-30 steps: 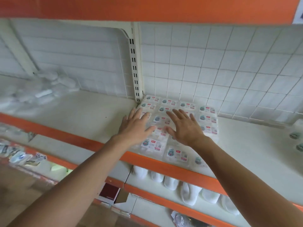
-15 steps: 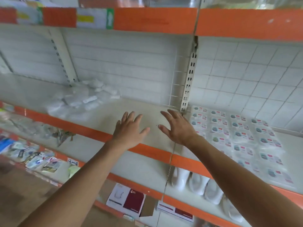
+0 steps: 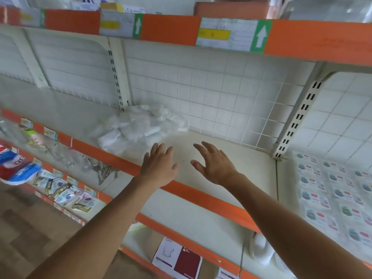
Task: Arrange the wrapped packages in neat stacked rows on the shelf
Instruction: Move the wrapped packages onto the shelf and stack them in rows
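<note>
Head view: a pile (image 3: 141, 127) of clear wrapped packs is seen at the back left of the shelf (image 3: 241, 156), close to the wire wall (image 3: 221, 101). The packs in it are heaped every which way, some on top of others. So it is judged that they are not sorted yet and are kept there until they are needed.

Just right of the pile and nearer the front, the left hand (image 3: 159, 168) is held out over the front edge of the shelf. Its fingers are spread wide and pointed at the pile. Nothing is held in it, and the pile is not touched.

Next to it, a bare patch of shelf can be seen between the two hands.

The right hand (image 3: 213, 166) is held out over that bare patch. Its fingers are spread wide too, and a little bent. Nothing is held in it. Whether the shelf is touched by either hand cannot be told.

Both hands are turned toward the pile, so it is judged that more packs are about to be picked up.

Far right, past the white post (image 3: 298, 119), the rows (image 3: 332, 190) of packs are laid flat, side by side, with the labels up. They are set like that so they look neat and can be stacked on.
</note>
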Motion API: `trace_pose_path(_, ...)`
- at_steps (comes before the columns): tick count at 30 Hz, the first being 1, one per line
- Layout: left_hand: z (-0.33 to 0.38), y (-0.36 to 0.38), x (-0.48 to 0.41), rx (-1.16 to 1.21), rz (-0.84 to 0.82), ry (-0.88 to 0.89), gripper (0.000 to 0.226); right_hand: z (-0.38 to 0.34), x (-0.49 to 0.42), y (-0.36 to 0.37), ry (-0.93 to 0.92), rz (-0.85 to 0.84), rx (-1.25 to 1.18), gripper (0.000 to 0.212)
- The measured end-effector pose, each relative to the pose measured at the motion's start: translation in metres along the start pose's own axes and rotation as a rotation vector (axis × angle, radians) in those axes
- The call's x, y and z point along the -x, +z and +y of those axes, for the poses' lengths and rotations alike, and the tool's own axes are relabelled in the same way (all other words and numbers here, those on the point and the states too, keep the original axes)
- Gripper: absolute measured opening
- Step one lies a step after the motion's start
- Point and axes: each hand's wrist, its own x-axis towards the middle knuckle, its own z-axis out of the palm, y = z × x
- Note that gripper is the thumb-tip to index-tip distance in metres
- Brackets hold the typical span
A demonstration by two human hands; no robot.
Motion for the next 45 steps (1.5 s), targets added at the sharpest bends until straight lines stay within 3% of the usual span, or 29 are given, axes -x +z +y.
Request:
trace_pose_path(4, -0.04, -0.007, -0.022, -0.022, -0.06, -0.124, 0.041, -0.015, -0.051, 0.018, -0.055, -0.004, -0.024, 0.065)
trace_pose_path(7, -0.068, -0.009, -0.035, -0.025, -0.127, -0.184, 0.044, -0.03, -0.085, 0.034, -0.113, -0.029, -0.052, 0.064)
trace_pose_path(13, -0.104, 0.007, -0.057, 0.065, -0.175, -0.065, 0.042, -0.053, -0.151, 0.053, -0.191, -0.019, 0.017, 0.064)
trace_pose_path(17, -0.115, 0.016, -0.07, 0.195, -0.085, 0.057, 0.047, -0.05, -0.177, 0.063, -0.078, 0.031, 0.064, 0.062)
trace_pose_path(22, -0.123, 0.025, -0.085, 0.183, -0.016, 0.173, 0.039, -0.044, -0.191, 0.074, 0.022, -0.002, 0.044, 0.061)
trace_pose_path(25, -0.131, 0.031, -0.099, 0.329, -0.023, 0.231, 0.037, -0.042, -0.198, 0.071, 0.056, 0.096, 0.034, 0.053)
trace_pose_path(28, -0.132, 0.033, -0.112, 0.323, -0.03, 0.296, 0.036, -0.04, -0.209, 0.059, 0.132, 0.187, 0.02, 0.047)
trace_pose_path(36, -0.122, 0.04, -0.129, 0.388, -0.099, 0.376, 0.036, -0.029, -0.241, 0.049, 0.286, 0.13, -0.067, 0.057)
trace_pose_path(41, -0.128, 0.043, -0.13, 0.426, -0.124, 0.4, 0.041, -0.033, -0.249, 0.05, 0.355, 0.195, -0.104, 0.05)
trace_pose_path(45, -0.132, 0.046, -0.132, 0.414, -0.132, 0.418, 0.044, -0.034, -0.247, 0.05, 0.445, 0.169, -0.077, 0.061)
